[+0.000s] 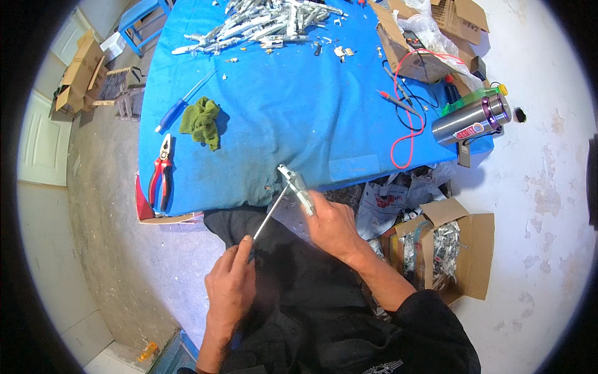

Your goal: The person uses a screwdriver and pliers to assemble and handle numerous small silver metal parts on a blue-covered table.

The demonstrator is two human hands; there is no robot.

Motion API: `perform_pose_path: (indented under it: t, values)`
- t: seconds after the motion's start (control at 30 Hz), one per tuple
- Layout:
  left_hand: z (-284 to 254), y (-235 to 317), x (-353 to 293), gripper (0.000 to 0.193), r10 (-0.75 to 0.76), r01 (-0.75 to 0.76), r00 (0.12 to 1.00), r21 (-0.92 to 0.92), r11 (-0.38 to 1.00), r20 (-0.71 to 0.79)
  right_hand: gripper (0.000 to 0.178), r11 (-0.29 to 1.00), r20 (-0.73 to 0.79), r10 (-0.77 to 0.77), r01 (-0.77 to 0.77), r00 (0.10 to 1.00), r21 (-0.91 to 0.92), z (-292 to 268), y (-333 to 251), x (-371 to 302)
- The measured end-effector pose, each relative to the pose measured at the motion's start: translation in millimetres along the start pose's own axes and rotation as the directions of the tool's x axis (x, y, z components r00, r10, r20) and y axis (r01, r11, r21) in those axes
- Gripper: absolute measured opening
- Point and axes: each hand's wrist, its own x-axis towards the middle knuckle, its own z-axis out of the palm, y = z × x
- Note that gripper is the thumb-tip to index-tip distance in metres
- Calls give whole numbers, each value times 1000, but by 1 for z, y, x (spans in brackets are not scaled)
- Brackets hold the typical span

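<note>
My left hand (pixel 231 279) is closed round the handle of a screwdriver (pixel 271 214), its thin metal shaft slanting up to the right. In my right hand (pixel 336 227) is a slim white and silver stick-like part (pixel 297 188), gripped at its lower end and tilted up to the left. The screwdriver's tip meets the side of this part near its upper end; whether it sits in a gap there I cannot tell. Both hands are just in front of the near edge of the blue-covered table (pixel 274 118), above my dark clothing.
Red-handled pliers (pixel 161 174), a blue-handled screwdriver (pixel 180 106) and a green cloth (pixel 202 123) lie on the left. Similar parts form a heap (pixel 261 25) at the back. Right are a steel flask (pixel 467 121), red test leads (pixel 408 109) and an open carton (pixel 476 249) of scrap below.
</note>
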Motion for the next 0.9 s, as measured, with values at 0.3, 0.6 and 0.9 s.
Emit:
perform_pose_path:
  t: [0.3, 0.6, 0.9]
  values:
    - [-39, 8, 24, 54, 42, -62, 990, 148, 987, 134, 13, 998, -77, -51, 53, 996, 26, -1, -4, 3]
    - [-33, 2, 14, 56, 42, -62, 992, 164, 984, 123, 19, 998, -21, 61, -60, 998, 35, 1, -8, 1]
    - [-15, 9, -4, 59, -6, -4, 998, 169, 986, 61, 20, 1000, -80, 3, -6, 997, -29, 10, -9, 1]
